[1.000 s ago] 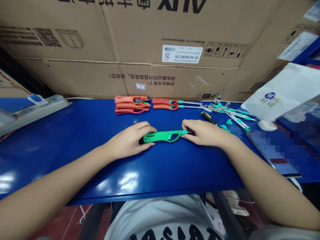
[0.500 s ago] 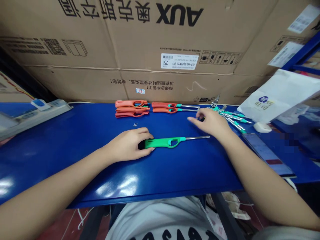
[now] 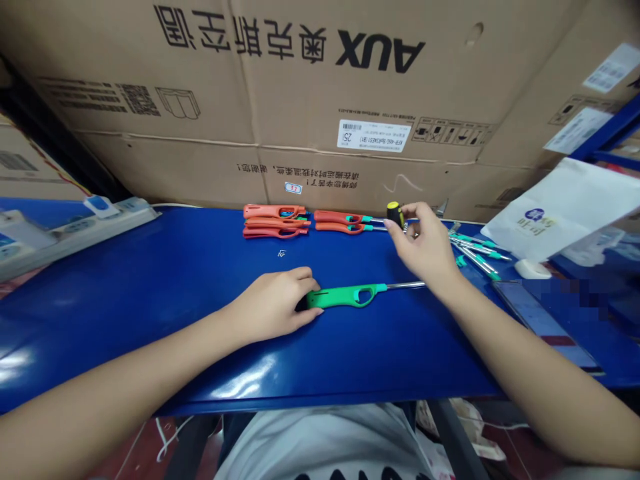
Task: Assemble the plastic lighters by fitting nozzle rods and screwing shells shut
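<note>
My left hand (image 3: 280, 303) is closed around the butt end of a green long-necked lighter (image 3: 337, 297), which lies flat on the blue table with its metal tube pointing right. In my right hand (image 3: 427, 240) is a small screwdriver (image 3: 395, 212) with a yellow-and-black handle; the handle stands up beyond my fingers, and most of its shaft is hidden. Behind the hands lie two red-orange lighters with tubes (image 3: 340, 217). To their left is a stack of red and orange lighter bodies (image 3: 275, 222) without visible tubes.
Several loose metal lighter tubes (image 3: 477, 253) with teal collars lie at the right. Beyond them are a phone (image 3: 550, 327), a white round object (image 3: 533, 269) and a white paper bag (image 3: 555, 213). A power strip (image 3: 115, 217) is at the left; a large cardboard box (image 3: 300, 100) stands behind.
A screwdriver has come into view, upright in my right hand, which has lifted slightly. My left hand stays on the green lighter. The whole view has shifted somewhat.
</note>
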Available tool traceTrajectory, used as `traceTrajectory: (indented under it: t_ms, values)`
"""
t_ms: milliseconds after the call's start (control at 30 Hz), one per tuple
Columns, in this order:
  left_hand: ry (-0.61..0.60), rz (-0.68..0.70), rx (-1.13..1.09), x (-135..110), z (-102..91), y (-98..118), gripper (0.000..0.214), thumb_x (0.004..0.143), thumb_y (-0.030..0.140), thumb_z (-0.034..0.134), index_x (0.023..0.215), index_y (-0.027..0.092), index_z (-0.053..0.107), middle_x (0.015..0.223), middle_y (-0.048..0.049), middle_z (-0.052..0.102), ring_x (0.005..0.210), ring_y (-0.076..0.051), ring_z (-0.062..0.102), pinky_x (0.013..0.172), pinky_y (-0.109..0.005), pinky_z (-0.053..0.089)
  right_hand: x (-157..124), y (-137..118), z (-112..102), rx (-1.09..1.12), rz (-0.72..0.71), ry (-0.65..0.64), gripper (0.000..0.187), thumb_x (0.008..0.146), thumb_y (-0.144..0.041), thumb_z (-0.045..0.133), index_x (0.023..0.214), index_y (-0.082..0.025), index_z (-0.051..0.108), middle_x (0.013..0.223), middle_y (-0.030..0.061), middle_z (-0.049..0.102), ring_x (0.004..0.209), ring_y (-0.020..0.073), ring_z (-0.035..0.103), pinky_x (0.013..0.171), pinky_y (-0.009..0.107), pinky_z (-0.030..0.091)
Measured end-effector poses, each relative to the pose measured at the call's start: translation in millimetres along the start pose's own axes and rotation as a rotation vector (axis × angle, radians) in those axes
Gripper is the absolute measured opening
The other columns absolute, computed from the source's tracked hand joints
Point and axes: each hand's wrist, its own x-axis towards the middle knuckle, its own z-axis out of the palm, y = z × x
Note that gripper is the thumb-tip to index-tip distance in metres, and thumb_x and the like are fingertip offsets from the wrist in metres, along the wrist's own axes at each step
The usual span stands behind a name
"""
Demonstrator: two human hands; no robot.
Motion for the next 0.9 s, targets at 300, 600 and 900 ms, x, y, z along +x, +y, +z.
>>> traceTrajectory:
  t_ms: [300,600,900]
  values:
    - [0.037,0.019,-0.090,1.8,7.7,0.0,0.034,0.092,0.048,0.071,0.114,0.022,0.071,0.107,-0.0022,0.070,0.087,-0.021,0.070,0.066,-0.028,0.046,-23.9,-55.1,59.1,0.760,-0.126,-0.342,0.022,0.097,-0.035,0.059,0.113,-0.025,0.046,0.122,0.0101,0.066,0.100,0.0205,0.072,0.086,0.037,0.061]
    - [0.048,0.030,-0.098,3.4,9.5,-3.0,0.036,0.093,0.053,0.068,0.109,0.020,0.072,0.104,-0.0027,0.070,0.084,-0.021,0.069,0.066,-0.029,0.046,-28.1,-65.0,75.8,0.762,-0.114,-0.353,0.023,0.094,-0.035,0.066,0.109,-0.023,0.052,0.117,0.0098,0.069,0.105,0.0218,0.072,0.094,0.040,0.061]
    - [0.069,0.032,-0.126,3.7,11.0,-3.7,0.037,0.093,0.052,0.069,0.113,0.021,0.072,0.102,-0.0018,0.069,0.084,-0.019,0.068,0.067,-0.027,0.045,-25.8,-56.8,73.5,0.969,-0.030,-0.241,0.033,0.089,-0.045,0.074,0.105,-0.024,0.052,0.105,0.0034,0.070,0.091,0.0185,0.077,0.084,0.035,0.065]
